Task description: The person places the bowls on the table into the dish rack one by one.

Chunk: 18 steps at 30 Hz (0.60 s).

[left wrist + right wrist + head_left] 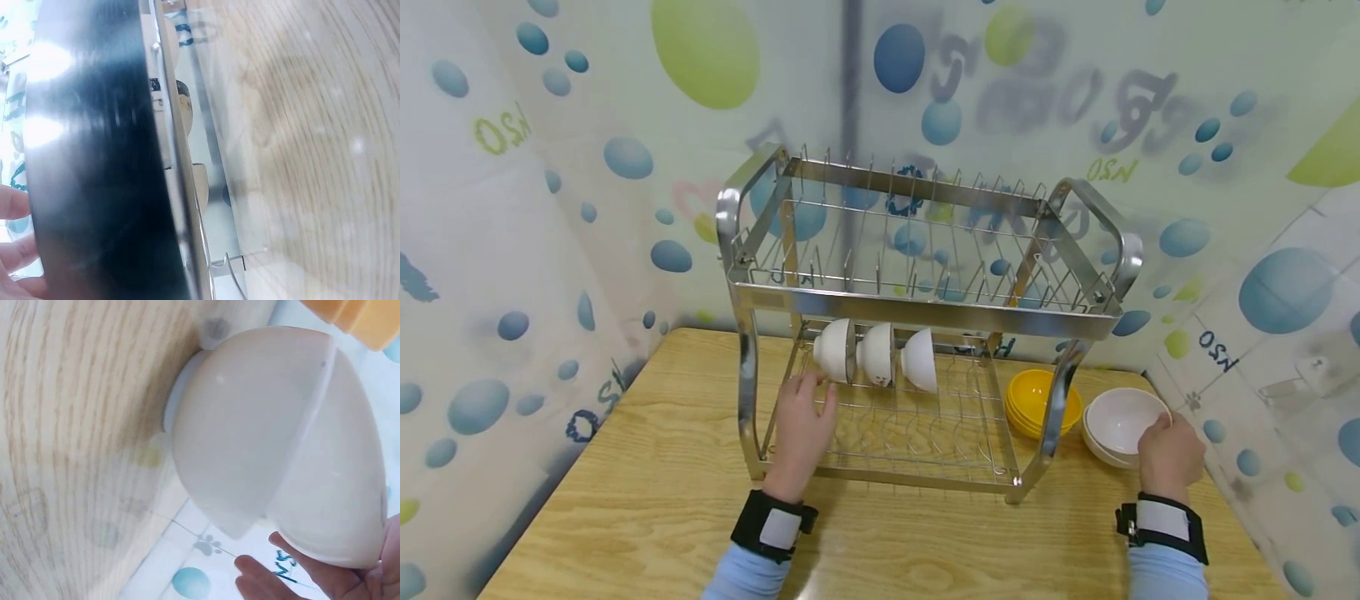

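Observation:
A two-tier metal dish rack [925, 310] stands on the table, and three white bowls [833, 350] are lined up on edge in its lower tier. Beside the leftmost of them is my left hand [801, 429], its fingers extended close to the bowl; whether they touch it I cannot tell. To the right of the rack, my right hand [1171, 457] pinches the rim of a white bowl [1123, 417]. That bowl sits tilted in another white bowl [244, 425], whose foot is on the table. Part of the right thumb is hidden.
Several yellow bowls [1033, 396] are stacked between the rack's right leg and the white bowls. The rack's upper tier [880, 208] overhangs the lower one. A patterned curtain [625, 208] rises behind the wooden table [700, 400].

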{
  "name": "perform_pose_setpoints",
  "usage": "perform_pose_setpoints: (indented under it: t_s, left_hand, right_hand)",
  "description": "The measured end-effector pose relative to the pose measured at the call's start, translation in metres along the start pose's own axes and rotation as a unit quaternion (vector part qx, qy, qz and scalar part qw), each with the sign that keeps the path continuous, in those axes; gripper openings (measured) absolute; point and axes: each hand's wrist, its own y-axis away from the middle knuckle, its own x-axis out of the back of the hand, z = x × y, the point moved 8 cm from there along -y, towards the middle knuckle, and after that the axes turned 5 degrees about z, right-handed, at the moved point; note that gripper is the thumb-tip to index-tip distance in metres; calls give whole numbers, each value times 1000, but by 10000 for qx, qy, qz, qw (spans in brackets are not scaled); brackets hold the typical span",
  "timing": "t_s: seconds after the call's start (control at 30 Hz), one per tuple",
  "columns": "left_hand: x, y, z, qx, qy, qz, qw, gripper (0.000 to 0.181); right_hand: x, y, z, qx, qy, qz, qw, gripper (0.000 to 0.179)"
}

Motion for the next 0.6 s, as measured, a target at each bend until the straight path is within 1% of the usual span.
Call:
perform_pose_setpoints:
  t_s: [0.2,0.33,0.47,0.57,0.6]
  left_hand:
    - [-6,2,5,134,42,-96,9999,22]
    - [-8,2,10,79,-1,-61,10000,22]
    - [-11,3,11,76,-27,-72,9999,22]
    - [-13,3,12,137,40,-133,9998,23]
    - [-14,3,12,153,48,-147,9998,23]
  right_hand:
    - [10,9,-5,67,-163,162,9997,54]
    - [18,17,-8,135,-457,199,9987,55]
    - [25,24,-11,277,-685,263,9969,55]
    - [29,27,-12,270,-824,196,9960,56]
    - [29,28,-11,227,-877,120,9958,57]
